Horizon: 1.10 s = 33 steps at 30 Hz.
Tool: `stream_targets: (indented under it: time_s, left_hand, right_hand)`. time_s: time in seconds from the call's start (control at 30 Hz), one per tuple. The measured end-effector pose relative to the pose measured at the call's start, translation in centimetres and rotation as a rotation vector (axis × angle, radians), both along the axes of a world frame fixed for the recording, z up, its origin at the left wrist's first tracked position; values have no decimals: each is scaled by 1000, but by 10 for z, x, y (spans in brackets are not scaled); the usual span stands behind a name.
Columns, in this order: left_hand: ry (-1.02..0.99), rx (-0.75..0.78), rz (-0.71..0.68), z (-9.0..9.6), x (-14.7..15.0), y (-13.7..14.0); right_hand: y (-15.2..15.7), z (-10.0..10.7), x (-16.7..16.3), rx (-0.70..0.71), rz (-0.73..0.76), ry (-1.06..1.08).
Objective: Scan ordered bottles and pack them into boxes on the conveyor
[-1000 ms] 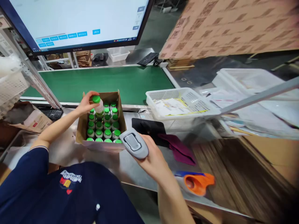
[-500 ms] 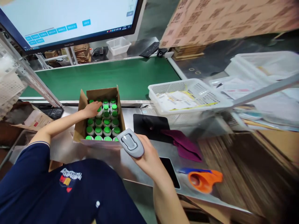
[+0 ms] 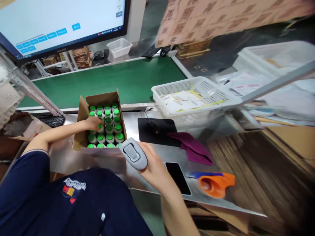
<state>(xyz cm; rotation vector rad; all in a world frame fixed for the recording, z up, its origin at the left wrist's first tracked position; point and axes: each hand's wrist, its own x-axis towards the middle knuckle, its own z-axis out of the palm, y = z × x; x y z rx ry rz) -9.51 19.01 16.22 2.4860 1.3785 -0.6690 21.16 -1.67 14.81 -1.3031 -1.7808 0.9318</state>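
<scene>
An open cardboard box on the metal bench holds rows of white bottles with green caps. My left hand reaches over the box's left side with curled fingers, gripping a green-capped bottle near its cap; the fingertips are partly hidden. Just right of the box's near corner, my right hand is wrapped around a grey handheld scanner, whose rounded top faces up. The scanner's lower part is out of sight beneath the hand.
Behind the box runs a green conveyor belt, under a monitor. To the right are a white basket of papers, a black mouse pad, a purple cloth, a black-screened device and an orange tape dispenser.
My left hand has moved toward me within the box, from a bottle farther back to a nearer one. My right hand still holds the scanner. The view has shifted slightly.
</scene>
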Motion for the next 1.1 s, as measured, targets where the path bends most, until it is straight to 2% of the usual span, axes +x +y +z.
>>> stream_targets:
  time_s: [0.1, 0.2, 0.27, 0.33, 0.43, 0.53, 0.63, 0.7, 0.77, 0.8, 0.93, 1.03, 1.1]
  left_hand:
    - [-99, 58, 14, 52, -27, 3]
    - [-371, 93, 58, 106, -56, -2]
    - [-547, 118, 94, 132, -71, -11]
    - [-699, 156, 117, 148, -81, -22]
    - [-872, 194, 156, 157, -89, -36]
    - [-945, 201, 189, 158, -93, -45]
    - [-948, 190, 189, 151, -96, -47]
    - [-912, 170, 189, 140, -95, -45]
    - [-839, 154, 176, 123, -92, -41]
    - [-790, 153, 163, 112, -89, -39]
    - [-578, 150, 93, 66, -70, -29]
    - [-416, 73, 33, 34, -52, -18]
    - [-266, 7, -2, 16, -42, -10]
  right_hand:
    - [4, 7, 2, -14, 20, -14]
    - [14, 15, -2, 11, 37, -31]
    - [23, 19, -9, 29, 52, -54]
    - [32, 23, -17, 37, 61, -86]
    - [44, 30, -28, 45, 75, -113]
    - [47, 38, -33, 60, 91, -101]
    - [37, 43, -29, 61, 73, -81]
    - [25, 36, -18, 48, 50, -50]
    - [10, 12, 0, 10, -21, 9]
    - [3, -6, 11, -18, -104, 47]
    - [-20, -111, 41, -162, -623, 108]
    - [-35, -187, 28, -273, -680, -26]
    - [-45, -223, 1, -391, -638, -76]
